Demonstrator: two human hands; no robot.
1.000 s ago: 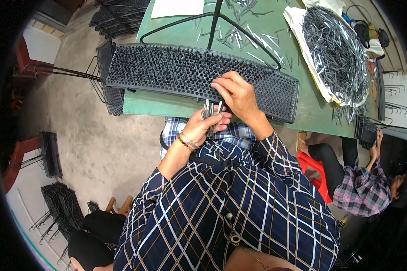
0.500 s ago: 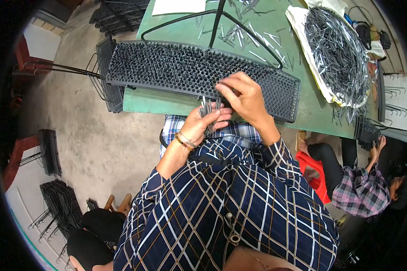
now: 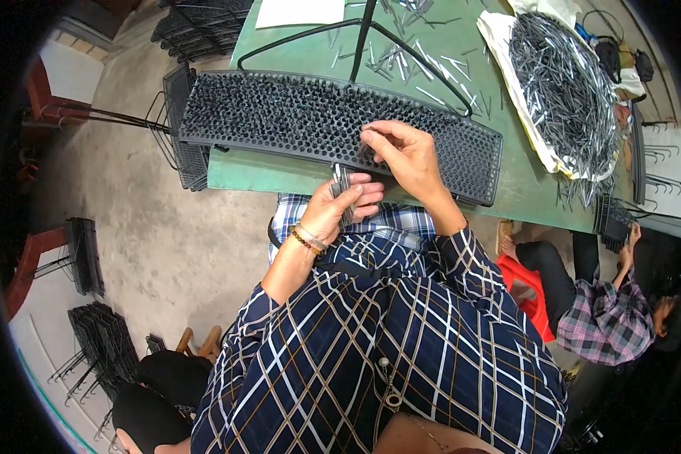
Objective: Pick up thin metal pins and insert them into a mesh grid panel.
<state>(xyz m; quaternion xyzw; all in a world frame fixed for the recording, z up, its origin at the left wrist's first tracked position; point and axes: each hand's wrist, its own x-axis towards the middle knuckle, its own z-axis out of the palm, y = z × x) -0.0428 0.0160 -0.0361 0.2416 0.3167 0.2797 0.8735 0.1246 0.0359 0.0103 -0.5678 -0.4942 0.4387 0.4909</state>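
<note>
A long black perforated rack [image 3: 465,155] lies across the near edge of the table. Short dark pieces fill the holes over its left and middle parts, while bare holes show at its right end. Just below the rack's front edge, my left hand [image 3: 325,216] is closed on a bundle of thin grey metal sticks [image 3: 341,181], its thumb across them and its other fingers partly stretched. My right hand [image 3: 412,159] is over the rack, right of the filled holes, thumb and fingertips pinched together. Something dark and blurred shows under those fingertips.
The green table [image 3: 280,53] bears loose sticks [image 3: 401,60] and a white sheet [image 3: 299,11]. A white sack [image 3: 499,45] full of sticks stands at right. Black racks [image 3: 102,340] lean at left. Another person [image 3: 605,318] sits at right by a red stool [image 3: 533,299].
My right hand has moved slightly up and away from the left hand's bundle, over the rack. The bundle in my left hand has drawn together into a tighter cluster.
</note>
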